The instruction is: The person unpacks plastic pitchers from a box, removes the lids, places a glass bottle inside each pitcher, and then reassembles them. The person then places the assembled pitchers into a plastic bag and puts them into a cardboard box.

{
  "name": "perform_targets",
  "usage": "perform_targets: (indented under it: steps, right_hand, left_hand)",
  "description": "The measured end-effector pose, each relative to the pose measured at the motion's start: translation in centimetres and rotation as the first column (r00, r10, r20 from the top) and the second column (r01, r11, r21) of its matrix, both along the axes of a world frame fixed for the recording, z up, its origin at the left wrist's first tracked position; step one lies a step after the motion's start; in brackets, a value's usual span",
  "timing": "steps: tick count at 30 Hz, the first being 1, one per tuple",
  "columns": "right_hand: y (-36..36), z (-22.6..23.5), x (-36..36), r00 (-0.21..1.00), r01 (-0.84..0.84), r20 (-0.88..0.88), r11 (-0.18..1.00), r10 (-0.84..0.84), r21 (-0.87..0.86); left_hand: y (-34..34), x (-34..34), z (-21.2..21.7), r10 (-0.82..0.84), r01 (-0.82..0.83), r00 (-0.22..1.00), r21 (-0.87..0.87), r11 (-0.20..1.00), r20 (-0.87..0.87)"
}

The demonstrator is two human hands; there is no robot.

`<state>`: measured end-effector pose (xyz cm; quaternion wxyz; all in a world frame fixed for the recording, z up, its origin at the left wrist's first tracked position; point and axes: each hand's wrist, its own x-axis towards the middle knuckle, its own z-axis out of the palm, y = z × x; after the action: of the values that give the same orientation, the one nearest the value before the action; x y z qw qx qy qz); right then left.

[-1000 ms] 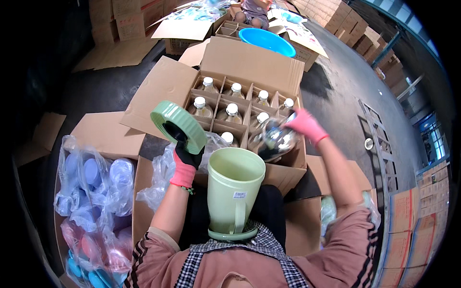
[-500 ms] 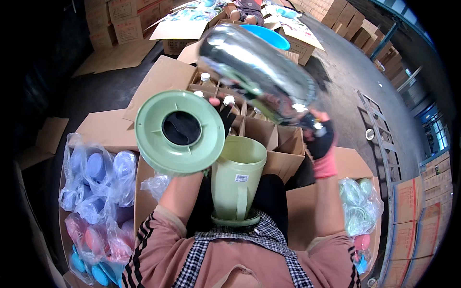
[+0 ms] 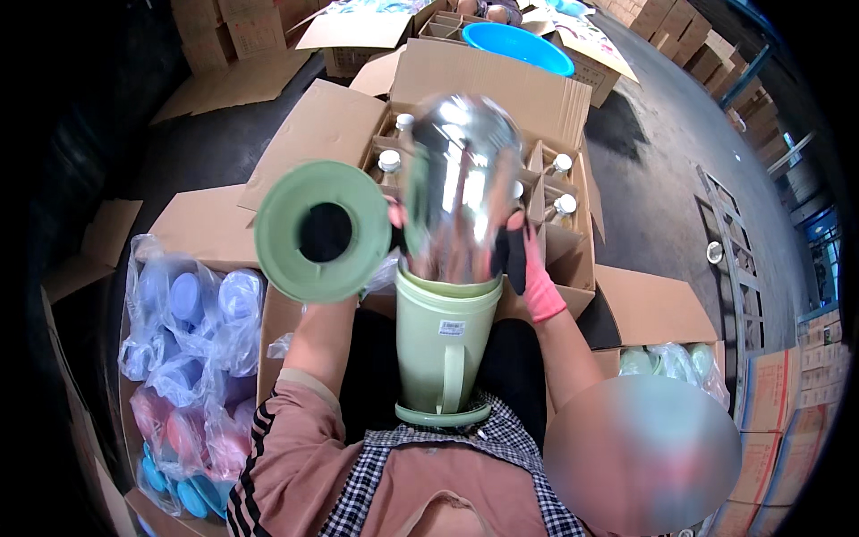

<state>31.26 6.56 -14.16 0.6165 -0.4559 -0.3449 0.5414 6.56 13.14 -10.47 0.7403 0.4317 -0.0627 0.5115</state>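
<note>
A silvered glass flask liner point(image 3: 461, 179), blurred by motion, stands nearly upright with its lower end in the mouth of a pale green thermos shell point(image 3: 443, 336). The shell has a side handle and a small label, and stands upright between my thighs. My right hand point(image 3: 530, 267), in a pink and black glove, grips the liner low on its right side. My left hand point(image 3: 396, 225) holds a round green thermos collar point(image 3: 362, 259) with a dark central hole. Fingertips of that hand show at the liner's left side; the rest is hidden behind the collar.
Ahead stands a divided carton point(image 3: 573, 259) holding several white-capped liners. Bagged purple and pink plastic parts fill a box point(image 3: 192, 358) at left; bagged green parts point(image 3: 667, 361) lie at right. A blue basin point(image 3: 519, 49) and another person's legs point(image 3: 488, 9) are beyond. A blurred oval covers the lower right.
The liner has swung from a tilted position over the carton to upright, its lower end now in the shell. My right hand has come inward to the left. My left hand still holds the collar.
</note>
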Motion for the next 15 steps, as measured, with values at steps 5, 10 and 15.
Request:
perform_targets:
  steps: [5, 10, 15]
  right_hand:
    - [-0.7, 0.8, -1.4, 0.936, 0.173, 0.238, 0.926, -0.261, 0.335]
    - [-2.6, 2.5, -0.4, 0.839, -0.198, 0.502, 0.977, 0.21, -0.078]
    - [-2.0, 8.2, -1.0, 0.25, -0.278, 0.867, 0.889, 0.432, -0.363]
  left_hand:
    - [-3.1, -0.7, -1.3, -0.205, 0.189, 0.976, -0.18, 0.965, -0.072]
    - [-4.5, -1.0, -1.6, -0.323, 0.328, 0.944, -0.348, 0.878, 0.074]
    - [-5.8, -1.2, -1.0, -0.356, 0.373, 0.927, -0.395, 0.839, 0.119]
